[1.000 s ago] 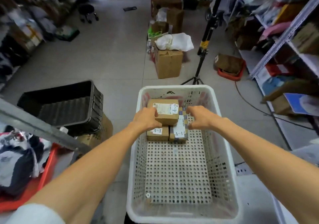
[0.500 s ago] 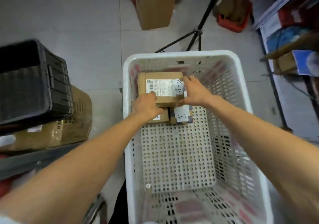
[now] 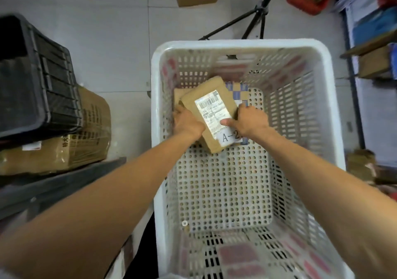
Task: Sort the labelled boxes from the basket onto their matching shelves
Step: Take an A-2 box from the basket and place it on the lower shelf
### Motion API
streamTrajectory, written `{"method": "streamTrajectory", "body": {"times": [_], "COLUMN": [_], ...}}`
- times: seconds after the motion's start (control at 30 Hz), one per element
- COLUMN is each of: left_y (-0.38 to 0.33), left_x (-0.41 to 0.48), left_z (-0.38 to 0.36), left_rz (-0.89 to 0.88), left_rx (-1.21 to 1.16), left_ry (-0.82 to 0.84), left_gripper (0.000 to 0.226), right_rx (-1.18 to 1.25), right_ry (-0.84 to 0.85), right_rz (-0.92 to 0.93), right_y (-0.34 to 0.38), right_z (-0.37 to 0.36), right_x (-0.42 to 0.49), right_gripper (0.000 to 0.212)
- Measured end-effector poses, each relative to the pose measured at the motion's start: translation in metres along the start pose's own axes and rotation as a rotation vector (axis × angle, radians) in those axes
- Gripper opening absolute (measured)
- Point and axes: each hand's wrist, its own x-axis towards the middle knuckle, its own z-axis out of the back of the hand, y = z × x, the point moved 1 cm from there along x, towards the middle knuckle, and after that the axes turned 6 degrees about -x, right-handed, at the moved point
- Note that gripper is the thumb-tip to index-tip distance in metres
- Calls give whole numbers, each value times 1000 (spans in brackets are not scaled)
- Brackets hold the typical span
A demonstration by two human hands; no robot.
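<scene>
Left hand point(image 3: 187, 124) and right hand point(image 3: 247, 121) both grip the tilted A-2 box point(image 3: 206, 106) inside the white basket point(image 3: 236, 43).

White basket point(image 3: 236, 44) holds boxes point(image 3: 179, 94) at far end
</scene>
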Motion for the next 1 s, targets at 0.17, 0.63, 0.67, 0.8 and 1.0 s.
{"method": "streamTrajectory", "body": {"times": [0.17,0.63,0.67,0.8,1.0], "left_y": [12,22,25,27,-5], "left_x": [0,-16,-25,-67,-155], "left_z": [-25,-23,-22,-26,-18], "left_rz": [-35,-96,-98,-110,-278], "left_rx": [78,-126,-121,-169,-234], "left_ry": [90,201,195,223,140], "left_gripper": [100,113,116,123,118], "right_rx": [433,1224,1208,1157,1096], "right_ry": [25,85,95,37,-88], "right_rz": [-26,62,79,157,295], "right_y": [-21,-21,-22,-35,-65], "right_z": [-34,-77,-75,-62,3], "right_x": [-16,-35,-46,-88,-159], "right_gripper": [45,120,123,115,104]}}
